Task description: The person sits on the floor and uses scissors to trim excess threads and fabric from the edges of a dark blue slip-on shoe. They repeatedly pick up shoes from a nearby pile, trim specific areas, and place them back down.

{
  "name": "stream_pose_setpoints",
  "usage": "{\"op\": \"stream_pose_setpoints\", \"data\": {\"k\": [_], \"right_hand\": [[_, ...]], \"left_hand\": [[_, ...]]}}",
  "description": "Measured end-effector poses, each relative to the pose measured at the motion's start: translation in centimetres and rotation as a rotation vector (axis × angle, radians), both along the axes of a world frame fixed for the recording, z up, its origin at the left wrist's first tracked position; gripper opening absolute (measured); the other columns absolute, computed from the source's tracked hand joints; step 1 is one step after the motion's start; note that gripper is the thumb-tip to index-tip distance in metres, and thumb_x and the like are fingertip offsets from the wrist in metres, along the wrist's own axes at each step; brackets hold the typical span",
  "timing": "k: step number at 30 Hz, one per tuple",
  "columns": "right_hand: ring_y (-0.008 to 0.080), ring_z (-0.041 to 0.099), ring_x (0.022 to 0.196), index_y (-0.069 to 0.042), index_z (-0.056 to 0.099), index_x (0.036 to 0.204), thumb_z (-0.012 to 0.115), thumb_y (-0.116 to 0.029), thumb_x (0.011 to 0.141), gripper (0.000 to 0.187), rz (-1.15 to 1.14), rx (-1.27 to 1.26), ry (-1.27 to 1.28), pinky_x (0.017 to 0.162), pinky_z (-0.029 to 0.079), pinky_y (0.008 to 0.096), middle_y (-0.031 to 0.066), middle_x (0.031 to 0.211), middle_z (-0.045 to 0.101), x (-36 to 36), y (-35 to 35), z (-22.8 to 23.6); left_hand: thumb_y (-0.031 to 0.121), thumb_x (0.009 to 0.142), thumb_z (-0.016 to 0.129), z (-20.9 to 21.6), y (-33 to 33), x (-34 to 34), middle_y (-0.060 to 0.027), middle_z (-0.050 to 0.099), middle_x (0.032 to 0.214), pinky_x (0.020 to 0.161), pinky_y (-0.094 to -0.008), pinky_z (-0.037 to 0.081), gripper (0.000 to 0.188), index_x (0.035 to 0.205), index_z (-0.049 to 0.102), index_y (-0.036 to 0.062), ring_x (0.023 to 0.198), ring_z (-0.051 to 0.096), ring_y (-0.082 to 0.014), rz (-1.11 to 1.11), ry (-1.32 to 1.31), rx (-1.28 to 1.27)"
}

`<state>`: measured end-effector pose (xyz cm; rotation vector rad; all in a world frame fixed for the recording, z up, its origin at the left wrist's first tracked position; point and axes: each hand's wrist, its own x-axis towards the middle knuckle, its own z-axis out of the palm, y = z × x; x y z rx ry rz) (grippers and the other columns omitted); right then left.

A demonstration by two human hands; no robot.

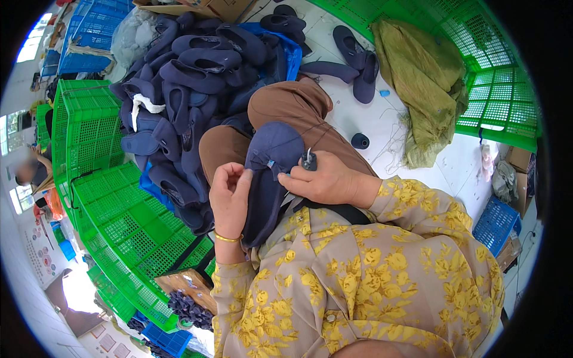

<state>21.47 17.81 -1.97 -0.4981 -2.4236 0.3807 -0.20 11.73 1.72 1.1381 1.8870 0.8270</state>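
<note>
A navy fabric slip-on shoe (276,142) lies across my lap, its rounded end away from me. My left hand (230,197) pinches its left edge near the opening with thumb and forefinger. My right hand (328,181) is closed around a small black tool with a bright metal tip (308,160); its exact kind I cannot make out. The thumb and fingertips of that hand press at the shoe's right edge. Between the two hands a small pale blue tag (271,163) shows on the gathered fabric.
A large heap of navy shoes (197,65) rises ahead on the left, beside green mesh crates (89,125). Several loose shoes (352,51), a dark thread spool (360,141) and an olive cloth sack (421,77) lie on the white floor. A blue basket (496,224) stands at right.
</note>
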Motion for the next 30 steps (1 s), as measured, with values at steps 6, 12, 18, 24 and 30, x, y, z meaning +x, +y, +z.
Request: {"op": "stream_pose_setpoints", "data": {"k": [6, 12, 18, 24, 30], "right_hand": [[0.0235, 0.059, 0.062, -0.010, 0.061, 0.097, 0.064, -0.004, 0.072, 0.026, -0.216, -0.640, 0.177, 0.056, 0.047, 0.0309, 0.0069, 0.079, 0.060, 0.0, 0.5, -1.1], [0.0047, 0.048, 0.071, -0.004, 0.059, 0.094, 0.064, -0.003, 0.085, 0.010, -0.322, -1.023, 0.247, 0.061, 0.040, 0.0208, -0.0020, 0.080, 0.057, -0.6, 1.2, -0.2], [0.0063, 0.053, 0.076, -0.002, 0.059, 0.091, 0.060, -0.002, 0.086, 0.005, -0.334, -0.893, 0.318, 0.069, 0.044, 0.0223, 0.0011, 0.083, 0.060, -0.9, 1.0, -0.8], [0.0050, 0.038, 0.069, -0.003, 0.055, 0.087, 0.058, -0.002, 0.088, 0.004, -0.320, -0.884, 0.300, 0.062, 0.034, 0.0199, -0.0040, 0.078, 0.050, -1.4, 0.8, -0.6], [0.0049, 0.038, 0.069, -0.003, 0.054, 0.087, 0.057, -0.003, 0.090, 0.004, -0.315, -0.860, 0.313, 0.062, 0.033, 0.0198, -0.0040, 0.077, 0.048, -1.9, 0.8, -0.7]], "left_hand": [[0.016, 0.075, 0.071, 1.8, -3.5, -0.6, -0.0116, 0.061, 0.093, 0.073, -0.0334, 0.050, 0.039, 0.108, 0.058, 0.0019, 0.079, 0.061, -0.0247, -0.218, 0.367, -0.105], [0.009, 0.085, 0.057, 1.6, -4.9, -1.0, -0.0173, 0.060, 0.084, 0.068, -0.0395, 0.047, 0.012, 0.092, 0.063, 0.0009, 0.076, 0.059, -0.0354, -0.104, 0.474, 0.170], [0.012, 0.086, 0.059, 2.0, -7.8, -5.4, -0.0043, 0.057, 0.072, 0.064, -0.0258, 0.044, 0.013, 0.090, 0.063, -0.0004, 0.070, 0.052, -0.0082, 0.243, -0.180, -0.015], [0.014, 0.087, 0.054, 6.6, -18.0, -21.5, -0.0078, 0.065, 0.088, 0.077, -0.0363, 0.050, 0.014, 0.089, 0.066, 0.0060, 0.083, 0.062, -0.0215, 0.974, -0.173, 0.373], [0.033, 0.092, 0.057, 13.0, -26.7, -28.4, -0.0123, 0.064, 0.103, 0.066, -0.0359, 0.053, 0.032, 0.104, 0.055, 0.0032, 0.089, 0.060, -0.0202, 1.441, -0.301, 0.970]]}}
